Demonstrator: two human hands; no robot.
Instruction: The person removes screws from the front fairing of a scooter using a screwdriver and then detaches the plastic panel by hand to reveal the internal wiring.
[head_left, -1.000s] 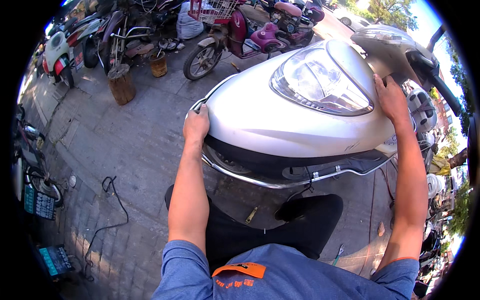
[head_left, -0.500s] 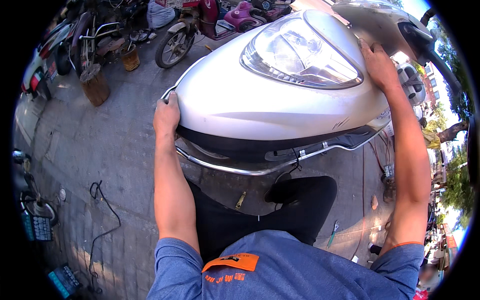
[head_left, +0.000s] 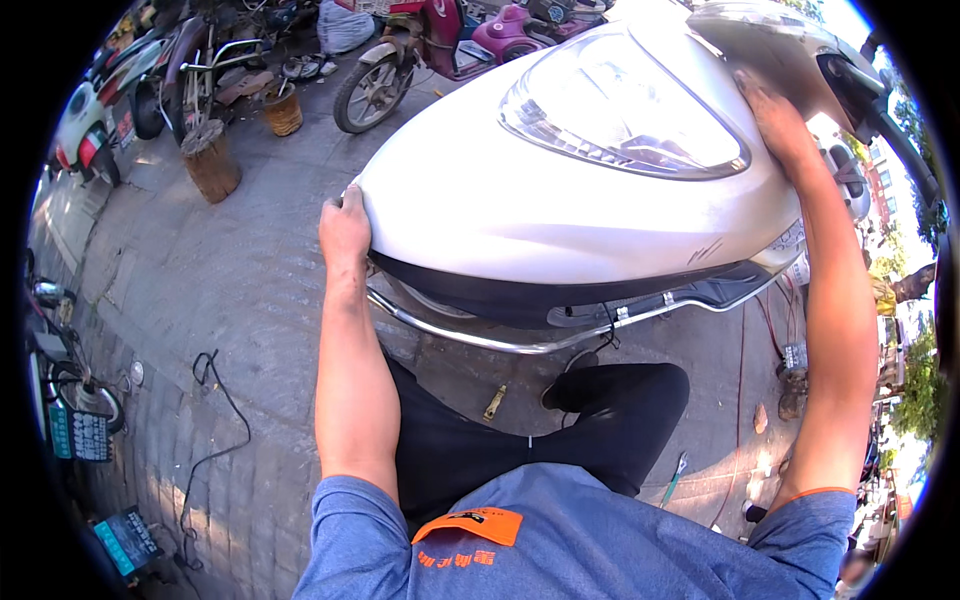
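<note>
A silver scooter front panel (head_left: pixel 460 225) with a large clear headlight (head_left: pixel 620 115) spans the upper middle. My left hand (head_left: pixel 346 225) is closed around its pointed left end, thumb on top and the other fingers partly hidden behind the edge. At its upper right side my right hand (head_left: pixel 778 118) grips the rim, fingers reaching toward the gap beneath the handlebar cover (head_left: pixel 775 50). Dark trim (head_left: pixel 480 292) runs along the panel's lower edge. A chrome guard bar (head_left: pixel 480 343) curves below it, above my bent legs.
Beside my legs lie a small yellowish tool (head_left: pixel 495 402) and a teal-handled tool (head_left: pixel 676 478). A black cable (head_left: pixel 222 455) trails over the paving at left, near boxed batteries (head_left: pixel 128 540). A wooden stump (head_left: pixel 210 162), a rusty can (head_left: pixel 282 110) and a pink scooter (head_left: pixel 505 35) stand farther off.
The whole view has shifted slightly, with the panel and both hands appearing a little farther right. Both hands keep their places on the panel, and the headlight looks brighter.
</note>
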